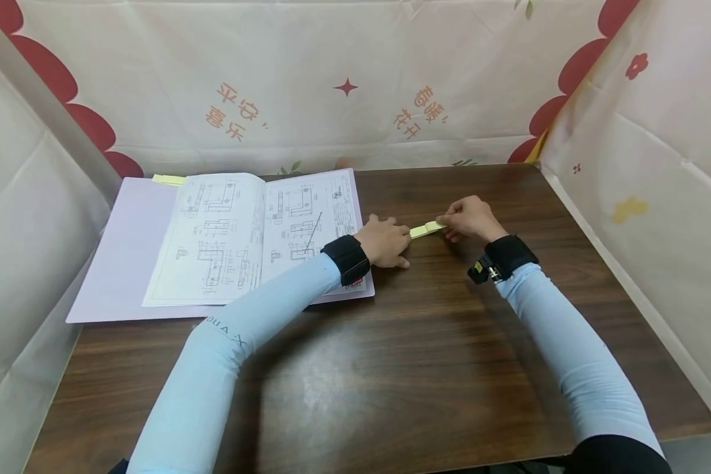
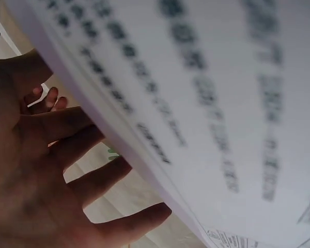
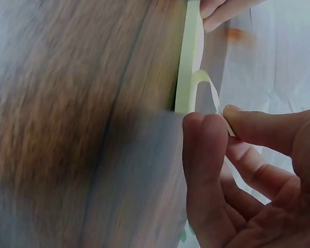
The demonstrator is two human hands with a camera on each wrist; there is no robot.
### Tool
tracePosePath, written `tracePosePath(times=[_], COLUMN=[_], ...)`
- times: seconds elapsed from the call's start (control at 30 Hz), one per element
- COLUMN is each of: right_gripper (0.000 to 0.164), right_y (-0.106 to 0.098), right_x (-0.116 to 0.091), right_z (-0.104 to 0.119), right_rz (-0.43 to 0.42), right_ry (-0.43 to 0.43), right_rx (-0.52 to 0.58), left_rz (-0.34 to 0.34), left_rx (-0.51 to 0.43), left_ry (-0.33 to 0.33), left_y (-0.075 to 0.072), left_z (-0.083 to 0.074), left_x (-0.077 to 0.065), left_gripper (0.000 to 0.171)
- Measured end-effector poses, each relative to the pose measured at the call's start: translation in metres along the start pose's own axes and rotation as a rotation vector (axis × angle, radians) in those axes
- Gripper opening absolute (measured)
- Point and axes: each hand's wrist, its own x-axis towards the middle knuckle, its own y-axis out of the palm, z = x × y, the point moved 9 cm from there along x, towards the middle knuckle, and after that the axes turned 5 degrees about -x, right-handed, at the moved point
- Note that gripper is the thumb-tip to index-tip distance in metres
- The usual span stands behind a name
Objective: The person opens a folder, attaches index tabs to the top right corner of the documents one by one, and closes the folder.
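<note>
A narrow yellow sticky note pad point(image 1: 418, 232) lies on the table between the two hands. My right hand point(image 1: 473, 219) pinches the end of its top sheet point(image 3: 208, 81) between thumb and fingertips. In the right wrist view that sheet bends up in an arc off the pad. At the pad's other end, my left hand point(image 1: 385, 242) touches it with its fingertips, fingers spread and fairly straight. The left wrist lies over the right edge of an open booklet of technical drawings point(image 1: 213, 224). In the left wrist view, a blurred printed page point(image 2: 206, 93) covers much of the scene.
The booklet lies on a lilac folder point(image 1: 124, 250) at the table's left. Another yellow sticky tab point(image 1: 168, 179) stands out at its top edge. A thin dark stick-like line point(image 1: 314, 232) crosses the right page. Patterned sheets point(image 1: 343, 52) wall in the brown wooden table point(image 1: 403, 368).
</note>
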Motion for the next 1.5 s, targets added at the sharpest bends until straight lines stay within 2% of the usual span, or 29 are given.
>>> tracePosePath(times=[0.3,0.67,0.8,0.93,1.1,1.33,1.5], right_gripper=[0.016,0.032,0.025,0.022,0.024,0.026,0.029], right_y=[-0.003,0.003,0.005,0.004,-0.002,-0.017,-0.025], right_x=[-0.001,0.001,0.002,0.005,0.006,0.000,0.000], right_z=[-0.005,-0.009,-0.010,-0.014,-0.021,-0.028,-0.033], right_rz=[-0.065,-0.085,-0.106,-0.105,-0.096,-0.130,-0.105], right_ry=[-0.015,-0.042,-0.040,-0.032,-0.016,-0.013,-0.022], right_rx=[0.048,-0.050,-0.112,-0.125,-0.143,-0.217,-0.182], left_rz=[0.005,-0.003,-0.009,-0.017,-0.007,-0.013,-0.002], left_rx=[0.021,0.028,0.022,-0.022,-0.048,-0.060,-0.038], left_ry=[0.008,-0.001,0.006,0.005,0.002,0.004,-0.008], left_y=[0.006,0.004,0.003,0.001,0.003,0.001,0.002], left_z=[0.002,0.000,-0.001,0.000,0.001,0.000,-0.001], left_x=[0.001,0.002,0.003,0.003,0.000,0.000,0.000], left_gripper=[0.068,0.068,0.067,0.065,0.067,0.068,0.069])
